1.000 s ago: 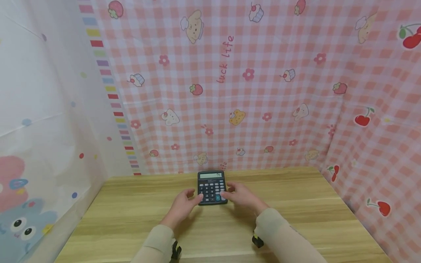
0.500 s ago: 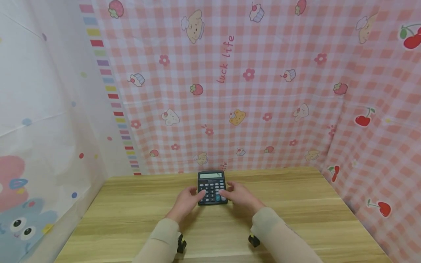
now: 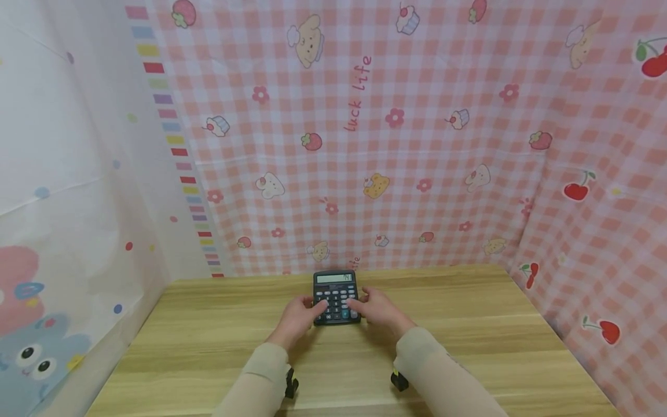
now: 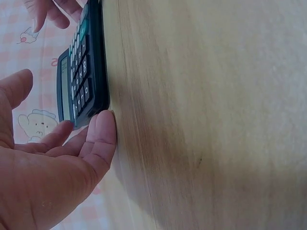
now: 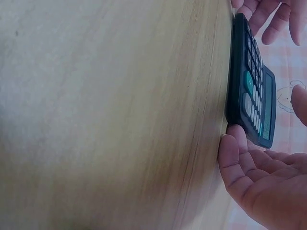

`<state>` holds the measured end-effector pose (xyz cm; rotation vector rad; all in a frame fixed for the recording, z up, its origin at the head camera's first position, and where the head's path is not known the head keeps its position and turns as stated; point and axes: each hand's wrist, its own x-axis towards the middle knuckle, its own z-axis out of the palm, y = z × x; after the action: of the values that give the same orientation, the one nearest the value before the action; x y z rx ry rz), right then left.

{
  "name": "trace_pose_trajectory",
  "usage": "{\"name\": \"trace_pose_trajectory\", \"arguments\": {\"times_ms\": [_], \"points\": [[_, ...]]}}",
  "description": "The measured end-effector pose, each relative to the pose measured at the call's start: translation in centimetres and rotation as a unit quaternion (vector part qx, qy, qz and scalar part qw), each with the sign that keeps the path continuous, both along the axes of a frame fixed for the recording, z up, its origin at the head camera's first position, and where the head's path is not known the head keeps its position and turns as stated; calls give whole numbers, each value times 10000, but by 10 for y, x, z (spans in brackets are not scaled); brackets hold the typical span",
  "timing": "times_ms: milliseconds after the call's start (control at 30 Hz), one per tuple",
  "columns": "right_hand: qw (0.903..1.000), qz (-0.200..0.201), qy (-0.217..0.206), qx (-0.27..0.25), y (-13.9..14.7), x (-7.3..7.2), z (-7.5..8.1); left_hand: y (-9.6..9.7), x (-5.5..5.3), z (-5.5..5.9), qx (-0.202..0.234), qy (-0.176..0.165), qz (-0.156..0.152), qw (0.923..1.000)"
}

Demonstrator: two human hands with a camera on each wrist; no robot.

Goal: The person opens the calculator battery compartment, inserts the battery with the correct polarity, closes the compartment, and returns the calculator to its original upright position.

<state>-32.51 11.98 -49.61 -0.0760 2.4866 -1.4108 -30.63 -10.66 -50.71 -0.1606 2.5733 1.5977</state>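
Note:
A black desk calculator lies on the wooden table, its screen at the far end showing what looks like 741. My left hand is at its left side; in the left wrist view the fingertips meet the calculator's side edge, while the thumb stands raised away from the keys. On the opposite side is my right hand. Its fingers lie against the right edge at table level in the right wrist view, and the thumb is lifted clear of the keypad.
The wood-grain table reaches back to a pink checked cloth hung behind the calculator. More cloth hangs along the right, and a white printed curtain along the left. Black straps show at both wrists.
The left hand has shifted slightly right and forward, its thumb now over the middle-left keys. The right hand has edged a little left. The calculator has stayed in place.

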Motion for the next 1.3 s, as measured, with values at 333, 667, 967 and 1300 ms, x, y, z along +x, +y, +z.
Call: {"name": "trace_pose_trajectory", "arguments": {"times_ms": [333,667,967,1300], "points": [[9999,-47,-114,-96,0,-3,-5,4,-3,-2,-129,9,84,9999],[9993,-47,-226,-296,1,-3,-1,6,-4,-3,-40,7,95,9999],[9977,-157,-438,-500,4,-3,0,8,-1,-1,-35,57,63,10000],[9975,-174,-485,-491,2,-4,1,8,-2,-1,-85,128,0,9999]]}}
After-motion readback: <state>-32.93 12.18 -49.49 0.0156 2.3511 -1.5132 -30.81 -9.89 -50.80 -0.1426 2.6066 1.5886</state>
